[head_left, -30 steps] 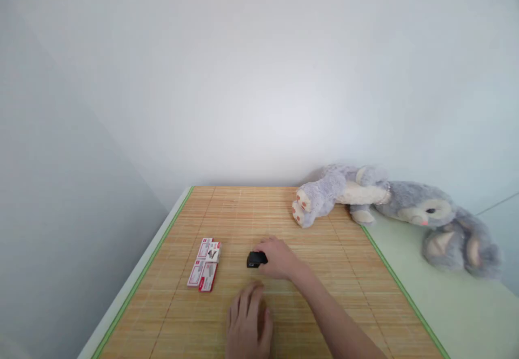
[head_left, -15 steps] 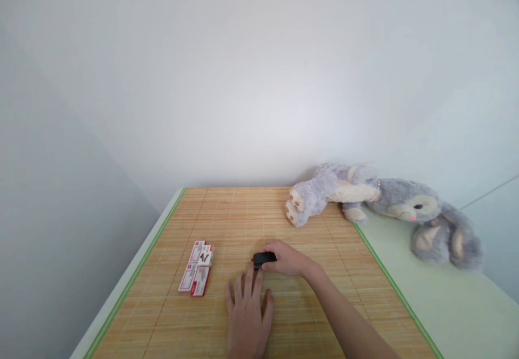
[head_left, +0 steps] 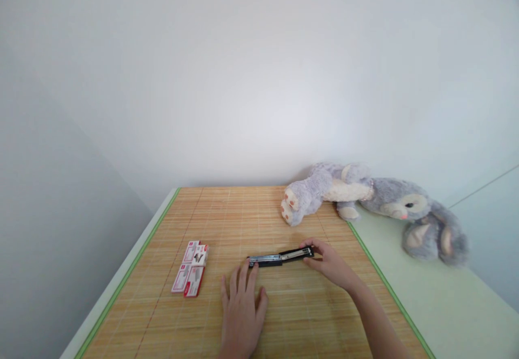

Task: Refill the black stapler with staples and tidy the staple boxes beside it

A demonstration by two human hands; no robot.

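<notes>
A black stapler [head_left: 265, 260] lies unfolded on the bamboo mat, its two halves stretched almost in a line and the metal staple channel showing in the left half. My right hand [head_left: 324, 261] grips the far right end of the upper half between thumb and fingers. Palm down on the mat, my left hand [head_left: 242, 311] has its fingers spread, and its fingertips touch the left end of the stapler. The inside of the right half shows a pale metal strip.
To the left sit several small red-and-white boxes [head_left: 194, 280], grouped together on the bamboo mat [head_left: 162, 326]. A grey plush rabbit [head_left: 348, 190] lies along the back right, against the wall, reaching over the pale green tabletop [head_left: 441, 294].
The stapler went from folded to spread open. My right hand moved right with its upper half, while my left hand stayed at the left end. The view shifted slightly.
</notes>
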